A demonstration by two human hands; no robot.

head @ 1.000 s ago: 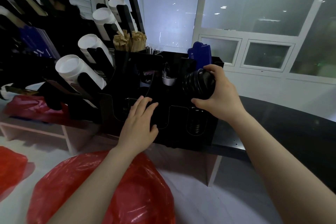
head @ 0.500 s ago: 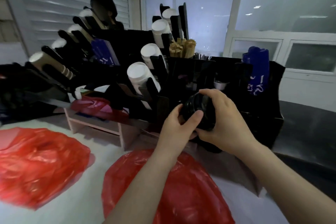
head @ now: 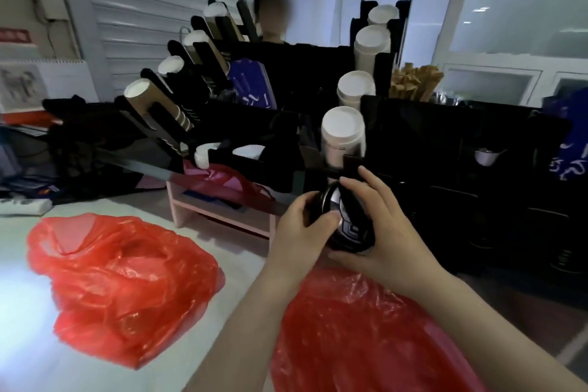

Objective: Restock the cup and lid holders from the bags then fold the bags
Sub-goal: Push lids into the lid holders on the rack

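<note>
- Left grip (head: 302, 226): fingers curled round the left end of the lid stack, thumb laid across its front.
- Right grip (head: 385, 232): clasps the same stack from the right and below, fingers spread over its top.
- Lid stack (head: 348, 219): black and glossy, probably nested lids, though blur hides the detail. It is held off the counter between both grips, just in front of the holder and above the near bag.
- Holder (head: 445, 153): black, many compartments, at the counter's far right.
- Cup stacks (head: 342, 134): white, tilted, leaning out of the holder's left slots.
- Stirrers (head: 413, 83): wooden, upright, at the holder's back.
- Second holder (head: 191, 127): black, far left, carrying tilted brown-sleeved cups (head: 152, 105).
- Near bag (head: 366, 337): red, crumpled, at the counter's near edge under both forearms.
- Left bag (head: 121, 283): red, crumpled, toward the left edge, apart from the near bag.
- Shelf (head: 222, 215): pink, low, between the two holders.
</note>
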